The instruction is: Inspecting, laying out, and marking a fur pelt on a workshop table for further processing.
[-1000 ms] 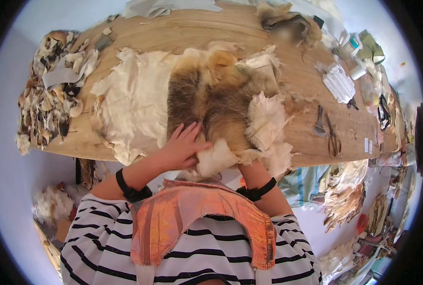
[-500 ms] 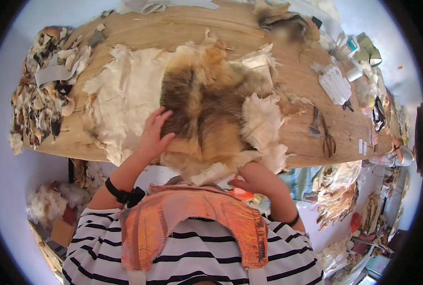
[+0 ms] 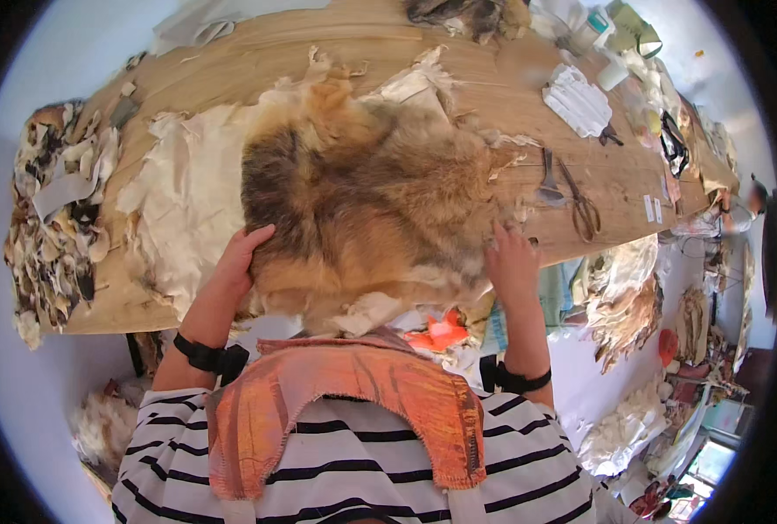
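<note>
A brown, black and tan fur pelt (image 3: 362, 192) lies fur side up on the wooden table, partly over a pale hide (image 3: 187, 192). My left hand (image 3: 235, 264) is closed on its near left edge, thumb on the fur; the other fingers are mostly hidden. At the near right edge, my right hand (image 3: 514, 266) has its fingers bent onto the fur's border. Pale skin (image 3: 371, 312) shows along the pelt's near edge, and another pale piece (image 3: 419, 87) sticks out behind it.
To the right lie scissors (image 3: 583, 210), a flat metal tool (image 3: 549, 183) and a white ridged bundle (image 3: 578, 100). Fur scraps (image 3: 61, 210) are heaped at the left end of the wooden table (image 3: 362, 35). Hides (image 3: 624, 297) hang below its right front edge.
The pelt's right side, folded with pale skin showing, is now spread out fur side up. My right hand has moved from the near edge to the pelt's right border.
</note>
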`<state>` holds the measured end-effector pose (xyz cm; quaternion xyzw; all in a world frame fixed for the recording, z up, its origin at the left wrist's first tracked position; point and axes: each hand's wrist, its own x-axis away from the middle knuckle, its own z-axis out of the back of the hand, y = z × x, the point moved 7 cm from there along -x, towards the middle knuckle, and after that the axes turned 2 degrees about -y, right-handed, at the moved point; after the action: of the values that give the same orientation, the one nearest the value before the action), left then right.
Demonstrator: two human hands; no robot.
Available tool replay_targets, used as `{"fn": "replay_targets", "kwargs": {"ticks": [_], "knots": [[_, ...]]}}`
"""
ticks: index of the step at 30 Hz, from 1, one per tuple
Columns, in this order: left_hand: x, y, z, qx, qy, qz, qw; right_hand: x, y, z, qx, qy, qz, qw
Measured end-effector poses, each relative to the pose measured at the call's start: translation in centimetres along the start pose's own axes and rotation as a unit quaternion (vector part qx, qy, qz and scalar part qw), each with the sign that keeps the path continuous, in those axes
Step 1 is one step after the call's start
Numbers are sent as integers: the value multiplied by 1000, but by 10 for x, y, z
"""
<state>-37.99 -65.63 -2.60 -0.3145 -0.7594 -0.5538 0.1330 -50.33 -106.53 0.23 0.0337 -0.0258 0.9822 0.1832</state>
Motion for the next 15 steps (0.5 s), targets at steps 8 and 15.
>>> {"fn": "replay_targets", "kwargs": {"ticks": [8, 15], "knots": [[-4, 3, -39, 144, -138, 121, 972, 26, -135, 29, -576, -154, 169, 785], [12, 10, -87, 159, -212, 66, 962, 15, -197, 52, -526, -84, 267, 803]]}}
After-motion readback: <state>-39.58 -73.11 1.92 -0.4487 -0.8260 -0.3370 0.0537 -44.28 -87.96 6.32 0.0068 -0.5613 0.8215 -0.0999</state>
